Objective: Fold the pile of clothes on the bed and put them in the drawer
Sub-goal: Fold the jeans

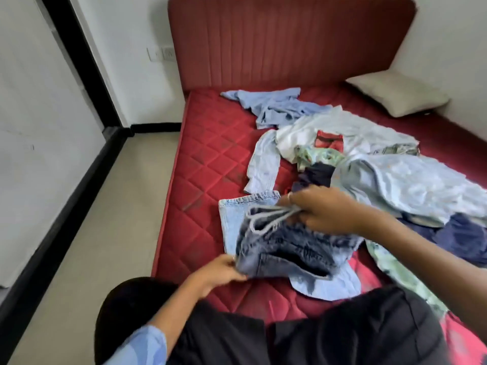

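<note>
While the quilted red bed (210,159) carries the messy pile of clothes (369,167), the left hand (218,272) pinches the corner of a blotchy acid-wash denim garment (287,248) just above the mattress, and the right hand (324,209) grips its pale drawstring (266,219). A cream pillow (400,94) sits far right.

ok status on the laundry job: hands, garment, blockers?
Left hand and right hand both grip the dark denim garment. Unfolded pile on bed. No drawer visible.
</note>
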Tool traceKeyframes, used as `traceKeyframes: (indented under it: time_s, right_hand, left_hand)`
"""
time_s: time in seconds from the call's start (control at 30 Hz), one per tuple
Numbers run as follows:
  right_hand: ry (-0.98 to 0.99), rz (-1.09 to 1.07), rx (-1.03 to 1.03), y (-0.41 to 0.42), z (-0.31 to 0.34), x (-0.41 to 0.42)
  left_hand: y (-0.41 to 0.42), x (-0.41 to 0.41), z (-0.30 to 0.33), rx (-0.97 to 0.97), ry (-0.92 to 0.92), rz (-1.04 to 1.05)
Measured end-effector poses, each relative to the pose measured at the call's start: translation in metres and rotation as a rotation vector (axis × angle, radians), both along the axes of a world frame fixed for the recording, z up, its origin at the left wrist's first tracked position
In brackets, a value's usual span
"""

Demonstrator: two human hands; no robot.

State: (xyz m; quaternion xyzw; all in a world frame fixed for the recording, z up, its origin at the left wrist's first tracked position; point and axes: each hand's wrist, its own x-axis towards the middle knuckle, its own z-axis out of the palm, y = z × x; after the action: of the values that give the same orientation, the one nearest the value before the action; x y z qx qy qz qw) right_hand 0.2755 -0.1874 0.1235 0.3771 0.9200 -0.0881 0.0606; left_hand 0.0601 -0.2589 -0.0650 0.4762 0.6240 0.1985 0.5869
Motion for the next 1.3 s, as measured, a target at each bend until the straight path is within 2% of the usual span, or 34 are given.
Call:
traceKeyframes:
  time_s: [0.07, 0.17, 0.33, 0.43, 0.5, 0.6, 0.77, 0.87, 1.03, 1.17, 1.3]
  right_hand:
    - [-0.038, 0.001, -0.122, 0.006, -0.024, -0.002]
    - [-0.038, 0.004, -0.171, 0.035, -0.035, -0.019]
    - [-0.082, 0.041, 0.015, 0.103, -0.049, -0.074]
    - [-0.174, 0.064, 0.177, 0.132, -0.089, -0.101]
    - [-0.21, 0.091, 0.201, 0.141, -0.127, -0.106]
    - [-0.154, 0.12, 0.181, 0.12, -0.179, -0.094]
    - [0.194, 0.181, 0.251, 0.013, -0.246, -0.02]
    - [0.165, 0.179, 0.267, -0.022, -0.268, 0.02]
    - [0.184, 0.026, 0.273, -0.001, -0.256, 0.022]
    - [0.213, -0.034, 0.181, 0.018, -0.211, 0.01]
    - [0.173, -0.048, 0.194, 0.031, -0.142, 0.008]
  left_hand:
    - [-0.015, 0.01, -0.014, -0.116, 0.051, -0.039]
    - [-0.009, 0.012, -0.019, -0.194, 0.096, 0.037]
    - [0.003, 0.0, -0.027, -0.309, -0.067, 0.284]
    - [0.003, 0.001, -0.036, -0.298, -0.125, 0.374]
    - [0.005, 0.005, -0.04, -0.297, -0.134, 0.424]
    - [0.007, 0.006, -0.045, -0.315, -0.132, 0.471]
    - [0.015, 0.007, -0.05, -0.344, -0.154, 0.482]
    - [0.022, 0.006, -0.041, -0.37, -0.106, 0.433]
    - [0.046, 0.012, 0.01, -0.317, -0.002, 0.277]
    - [0.057, 0.008, 0.049, -0.159, 0.041, 0.261]
    - [0.059, 0.007, 0.086, 0.039, 0.116, 0.198]
